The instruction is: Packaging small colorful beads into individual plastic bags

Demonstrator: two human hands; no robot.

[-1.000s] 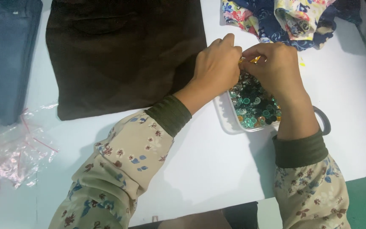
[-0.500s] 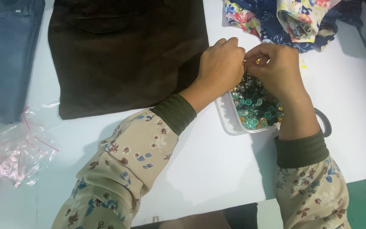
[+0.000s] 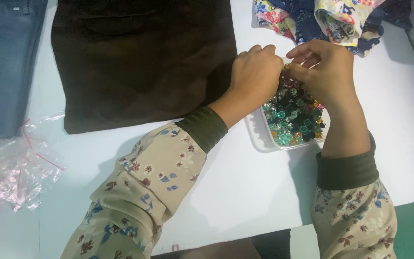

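I see both hands drawn together over the far end of a white tray (image 3: pixel 260 139) of small glassy beads (image 3: pixel 291 117), teal, green and amber, which sits on the white desk (image 3: pixel 245 192) right of centre. My left hand (image 3: pixel 255 76) comes in from the lower left, forearm slanting up across the desk, fist loosely curled with knuckles up; whether it grips anything I cannot tell. My right hand (image 3: pixel 327 76) reaches straight up from the lower right, wrist bent over the tray, thumb and forefinger pinched on a small gold-coloured bead (image 3: pixel 287 67) just where the two hands meet. Both sleeves are beige with a flower print and dark green cuffs. Just left of the tray lies a dark brown garment (image 3: pixel 140 57), flat on the desk; a blue denim piece (image 3: pixel 5 57) lies further left. Crumpled clear plastic bags (image 3: pixel 17 168) with red seal strips sit at the near left edge. Floral fabric (image 3: pixel 322 19), navy and cream, is bunched beyond the tray.
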